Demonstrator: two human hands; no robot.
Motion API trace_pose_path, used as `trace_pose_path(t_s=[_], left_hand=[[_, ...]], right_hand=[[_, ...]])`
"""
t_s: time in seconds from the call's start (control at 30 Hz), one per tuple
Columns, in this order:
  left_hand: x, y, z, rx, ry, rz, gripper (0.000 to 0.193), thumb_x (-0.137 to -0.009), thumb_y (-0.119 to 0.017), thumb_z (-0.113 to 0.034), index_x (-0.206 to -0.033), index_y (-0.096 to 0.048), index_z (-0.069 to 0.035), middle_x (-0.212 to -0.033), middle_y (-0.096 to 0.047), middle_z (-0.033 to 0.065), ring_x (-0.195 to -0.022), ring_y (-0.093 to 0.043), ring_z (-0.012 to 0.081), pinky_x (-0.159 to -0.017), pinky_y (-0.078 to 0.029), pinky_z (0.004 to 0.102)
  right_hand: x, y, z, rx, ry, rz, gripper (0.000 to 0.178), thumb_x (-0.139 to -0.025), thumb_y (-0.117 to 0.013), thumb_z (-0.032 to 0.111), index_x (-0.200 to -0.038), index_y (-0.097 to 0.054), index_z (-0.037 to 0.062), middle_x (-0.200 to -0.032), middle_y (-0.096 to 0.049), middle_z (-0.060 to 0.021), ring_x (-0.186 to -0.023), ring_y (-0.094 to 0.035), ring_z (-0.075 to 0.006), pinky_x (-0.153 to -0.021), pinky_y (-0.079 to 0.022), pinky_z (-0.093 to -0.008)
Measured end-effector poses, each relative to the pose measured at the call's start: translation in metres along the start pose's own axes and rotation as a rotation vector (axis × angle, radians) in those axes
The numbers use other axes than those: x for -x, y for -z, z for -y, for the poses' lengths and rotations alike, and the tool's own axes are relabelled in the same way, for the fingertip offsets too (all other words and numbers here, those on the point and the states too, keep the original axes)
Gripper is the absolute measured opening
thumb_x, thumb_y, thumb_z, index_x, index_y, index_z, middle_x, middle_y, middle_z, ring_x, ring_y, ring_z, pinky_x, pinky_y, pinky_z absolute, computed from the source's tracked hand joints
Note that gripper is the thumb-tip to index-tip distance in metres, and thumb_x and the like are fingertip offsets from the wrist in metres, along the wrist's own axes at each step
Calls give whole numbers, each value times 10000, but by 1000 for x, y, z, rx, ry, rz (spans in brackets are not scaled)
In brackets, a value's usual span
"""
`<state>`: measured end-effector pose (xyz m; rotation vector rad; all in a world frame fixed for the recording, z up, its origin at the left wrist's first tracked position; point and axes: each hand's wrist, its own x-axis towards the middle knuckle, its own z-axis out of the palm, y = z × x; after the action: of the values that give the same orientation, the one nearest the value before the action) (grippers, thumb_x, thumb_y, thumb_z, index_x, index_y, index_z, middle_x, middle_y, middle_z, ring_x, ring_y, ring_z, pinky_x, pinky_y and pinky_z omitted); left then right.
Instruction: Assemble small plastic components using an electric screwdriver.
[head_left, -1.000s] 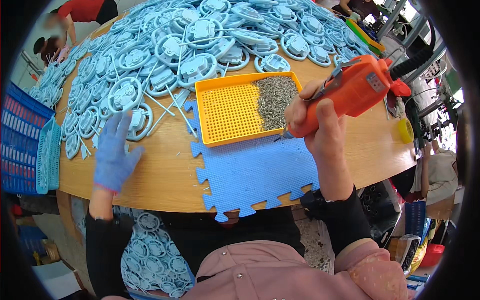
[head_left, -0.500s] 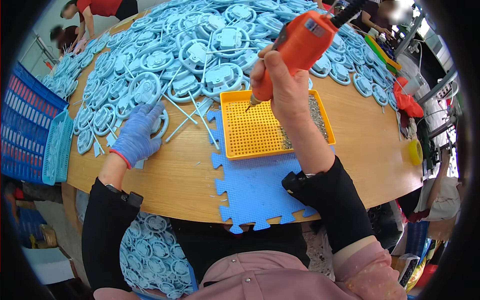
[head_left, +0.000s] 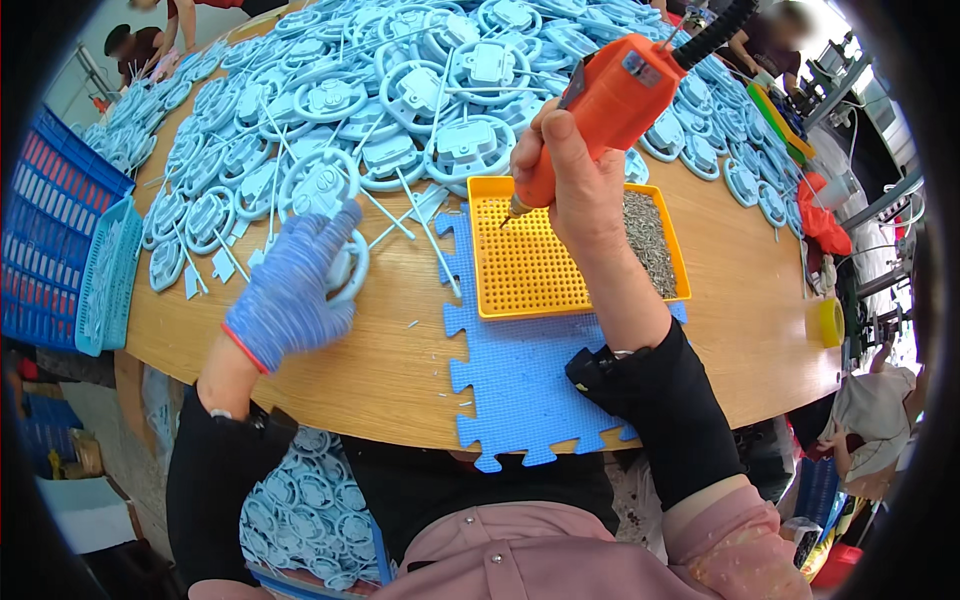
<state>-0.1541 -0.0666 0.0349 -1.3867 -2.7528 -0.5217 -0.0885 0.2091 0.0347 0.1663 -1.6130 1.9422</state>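
Note:
My left hand (head_left: 290,285), in a blue glove, curls its fingers and thumb around a light-blue ring-shaped plastic part (head_left: 346,270), much like a toy steering wheel. The glove hides much of that part. My bare right hand (head_left: 582,190) is wrapped around an orange electric screwdriver (head_left: 625,95) with a black cable at its top. The screwdriver is tilted, its bit pointing down over the left side of a yellow tray (head_left: 535,312). The tray holds a grid of small holes, and small metal screws (head_left: 650,240) are heaped at its right end.
A big pile of similar light-blue parts (head_left: 470,145) covers the table's far side. The tray stands on a blue foam mat (head_left: 530,380). Blue baskets (head_left: 105,280) are at the left, a yellow tape roll (head_left: 830,322) at the right edge. Other people work across the table.
The whole view has shifted, so the table things appear farther right. My left hand has come slightly nearer with the ring-shaped part. My right hand still holds the screwdriver over the tray.

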Motion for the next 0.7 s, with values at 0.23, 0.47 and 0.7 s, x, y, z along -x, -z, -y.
trace_pose_path(t_s=[0.23,0.47,0.7], left_hand=[[42,-14,-102,-10,-26,63,756,-604,-686,-80,-1328,-467,-54,-1108,-529,226,-1052,-526,420,-899,-452,473],[68,-28,-106,90,-18,-63,825,-581,-802,-191,-1321,-478,-26,-1219,-515,250,-1140,-494,433,-977,-420,465],[89,-53,-78,163,44,-197,886,-561,-850,-221,-1330,-466,-7,-1130,-591,155,-1102,-528,365,-935,-450,420]], right_hand=[[3,3,-3,21,14,14,370,-868,-682,396,-894,-500,76,-689,-569,-43,-611,-569,-143,-558,-475,-267],[7,1,23,14,89,-19,381,-900,-637,395,-998,-521,45,-698,-568,-47,-626,-565,-153,-568,-470,-282],[70,-55,83,-39,27,247,674,-836,-502,698,-1046,-491,58,-660,-513,-25,-556,-474,-143,-543,-410,-281]])
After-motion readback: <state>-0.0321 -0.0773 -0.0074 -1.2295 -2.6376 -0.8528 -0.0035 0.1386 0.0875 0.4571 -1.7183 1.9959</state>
